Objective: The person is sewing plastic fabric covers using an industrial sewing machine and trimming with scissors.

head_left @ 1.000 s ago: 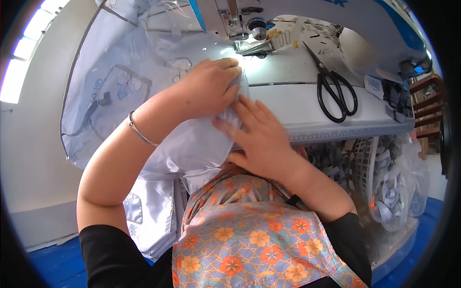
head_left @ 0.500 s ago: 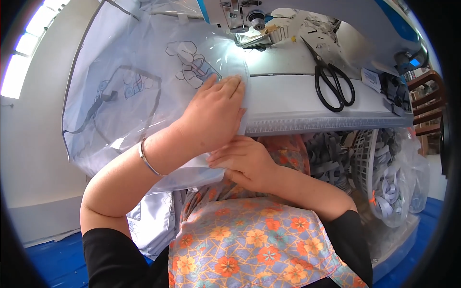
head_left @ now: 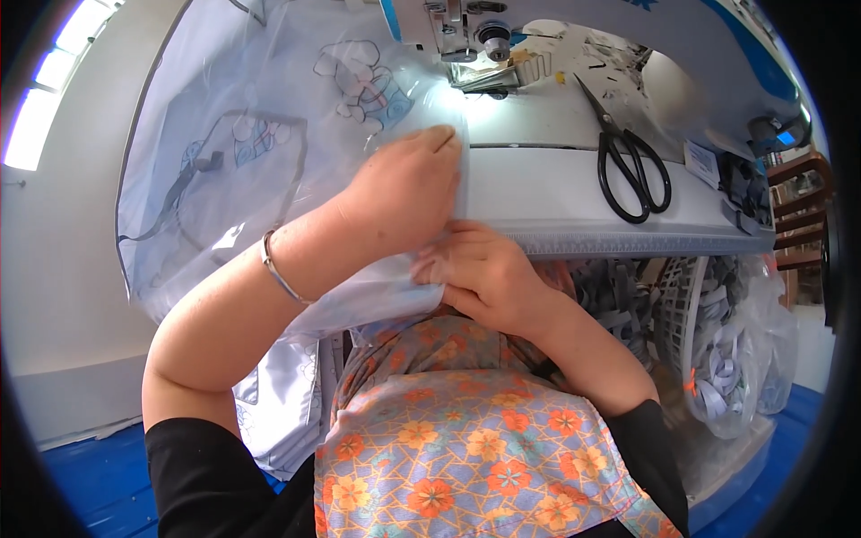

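A see-through plastic sheet (head_left: 296,72) with dark edging and cartoon figures spreads over the left part of the sewing table. My left hand (head_left: 408,184), a bangle on its wrist, lies on the sheet's right side, fingers bent in and closed at the edge below the lit needle area. Just nearer to me, my right hand (head_left: 493,273) pinches the same edge where it drops over the table's front. The fingertips of both hands are partly hidden. Beyond them stands the head of a sewing machine (head_left: 498,45), its lamp shining on the sheet.
Black-handled scissors (head_left: 632,175) lie on the white table right of my hands. A ruler strip (head_left: 619,242) runs along the table's front edge. Below at right, a white plastic basket (head_left: 679,309) holds grey straps beside a clear bag (head_left: 735,377). A wooden chair (head_left: 798,215) stands farther right.
My left hand's fingers, flatter before, have curled in at the sheet's edge. My right hand has risen and shifted slightly right with the edge. The whole view has shifted a little.
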Tool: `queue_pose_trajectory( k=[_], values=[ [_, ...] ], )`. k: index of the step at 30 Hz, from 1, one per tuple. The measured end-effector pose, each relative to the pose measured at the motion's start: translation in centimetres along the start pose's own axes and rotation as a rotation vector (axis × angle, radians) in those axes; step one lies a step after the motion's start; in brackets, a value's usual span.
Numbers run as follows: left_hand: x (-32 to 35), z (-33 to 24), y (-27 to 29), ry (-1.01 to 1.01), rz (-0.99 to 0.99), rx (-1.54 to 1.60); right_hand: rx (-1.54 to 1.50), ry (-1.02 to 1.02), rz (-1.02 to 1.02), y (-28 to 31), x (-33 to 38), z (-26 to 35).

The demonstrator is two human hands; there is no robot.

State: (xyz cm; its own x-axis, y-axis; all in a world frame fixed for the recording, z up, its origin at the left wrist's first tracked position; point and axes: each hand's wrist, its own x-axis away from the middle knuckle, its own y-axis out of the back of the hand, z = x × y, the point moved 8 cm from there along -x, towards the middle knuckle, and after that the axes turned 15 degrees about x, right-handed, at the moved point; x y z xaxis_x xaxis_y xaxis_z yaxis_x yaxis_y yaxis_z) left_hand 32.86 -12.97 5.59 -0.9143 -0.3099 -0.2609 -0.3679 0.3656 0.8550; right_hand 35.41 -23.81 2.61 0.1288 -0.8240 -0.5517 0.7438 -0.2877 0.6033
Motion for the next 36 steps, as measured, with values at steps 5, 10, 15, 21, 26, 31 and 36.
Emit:
queue_pose_trajectory(
  k=[5,10,15,21,26,31,36],
  values=[
    [-1.4,0.5,0.1,-0.015,-0.001,-0.042,0.258,0.022,0.019,0.8,-0.6,0.4],
    [-1.0,-0.5,-0.3,-0.097,0.027,-0.221,0.17,-0.042,-0.017,3.0,-1.3,-1.4],
    [-1.4,1.0,0.1,-0.107,-0.008,-0.256,0.244,-0.076,0.056,3.3,-1.5,-1.4],
    [-1.3,0.4,0.1,-0.091,0.058,-0.126,0.431,0.021,0.044,1.4,-0.1,1.0],
    [-1.2,0.1,-0.3,0.082,0.151,0.008,0.251,-0.043,-0.07,2.3,0.4,-0.5],
    [-1.1,2.0,-0.7,0.137,0.058,0.15,0.286,0.02,-0.045,2.7,-0.3,0.4],
    [-1.7,0.9,-0.5,0.066,0.089,0.016,0.325,0.0,-0.03,3.2,-0.3,-0.4]
  ],
)
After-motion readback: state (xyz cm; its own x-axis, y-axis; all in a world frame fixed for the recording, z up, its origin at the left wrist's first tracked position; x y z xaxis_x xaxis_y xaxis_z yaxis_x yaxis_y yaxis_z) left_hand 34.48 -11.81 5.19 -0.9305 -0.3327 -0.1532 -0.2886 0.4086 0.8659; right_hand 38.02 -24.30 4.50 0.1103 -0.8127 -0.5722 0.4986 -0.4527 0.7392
